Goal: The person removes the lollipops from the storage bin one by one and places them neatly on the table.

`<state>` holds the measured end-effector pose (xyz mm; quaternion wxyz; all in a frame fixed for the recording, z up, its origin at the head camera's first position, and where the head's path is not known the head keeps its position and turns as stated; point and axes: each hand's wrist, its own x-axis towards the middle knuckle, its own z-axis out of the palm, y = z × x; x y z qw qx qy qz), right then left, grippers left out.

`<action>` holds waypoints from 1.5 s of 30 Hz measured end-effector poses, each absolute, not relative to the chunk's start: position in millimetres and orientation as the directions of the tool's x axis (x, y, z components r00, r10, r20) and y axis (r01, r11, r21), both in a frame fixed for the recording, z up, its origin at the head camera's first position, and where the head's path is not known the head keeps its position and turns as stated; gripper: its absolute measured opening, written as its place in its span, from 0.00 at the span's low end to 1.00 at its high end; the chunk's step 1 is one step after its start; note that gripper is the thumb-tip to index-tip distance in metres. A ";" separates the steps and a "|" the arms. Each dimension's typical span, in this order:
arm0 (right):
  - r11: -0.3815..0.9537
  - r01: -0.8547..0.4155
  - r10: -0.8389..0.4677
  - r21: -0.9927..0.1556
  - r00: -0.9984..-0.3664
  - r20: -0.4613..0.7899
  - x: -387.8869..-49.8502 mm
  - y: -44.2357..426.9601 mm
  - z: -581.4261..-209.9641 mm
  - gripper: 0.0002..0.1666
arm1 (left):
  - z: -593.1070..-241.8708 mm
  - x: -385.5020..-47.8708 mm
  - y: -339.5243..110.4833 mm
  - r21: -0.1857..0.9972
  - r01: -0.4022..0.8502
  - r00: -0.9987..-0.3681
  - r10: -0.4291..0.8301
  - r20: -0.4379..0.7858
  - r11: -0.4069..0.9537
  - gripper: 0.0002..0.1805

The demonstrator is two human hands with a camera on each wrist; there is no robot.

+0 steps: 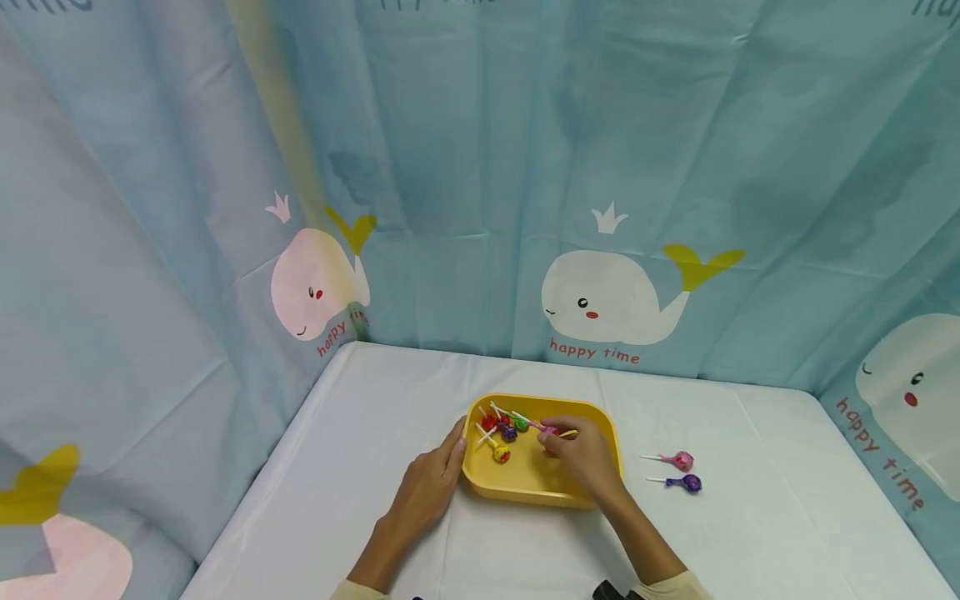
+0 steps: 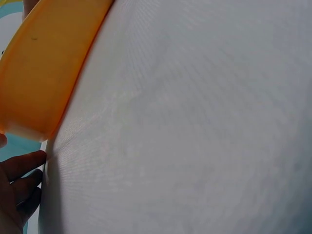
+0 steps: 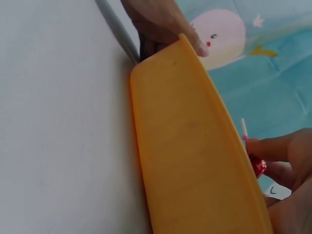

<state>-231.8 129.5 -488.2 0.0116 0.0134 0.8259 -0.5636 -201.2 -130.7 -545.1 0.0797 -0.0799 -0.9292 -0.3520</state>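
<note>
Clamped between thumb and fingers of the right grip [image 1: 583,452]: a pink-wrapped lollipop [image 1: 551,431] on a slim stick, within the outline of a round-cornered plastic tray [image 1: 521,481]. Resting the left grip [image 1: 431,479], fingers not closed, against the tray's left side. Shown inside only from the head: shiny wrapped lollipops [image 1: 501,453], clustered left; two loose lollipops [image 1: 692,484] right of the tray on the cloth-covered counter [image 1: 787,500]. Shown from the wrists: smooth, sloping outer walls, more orange than yellow.
</note>
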 end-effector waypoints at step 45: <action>0.344 0.099 0.175 -0.934 -0.984 -0.040 -184.0 199.4 -469.2 0.27 | -545.6 -200.5 -131.5 0.652 0.220 -0.972 0.104 0.211 0.726 0.33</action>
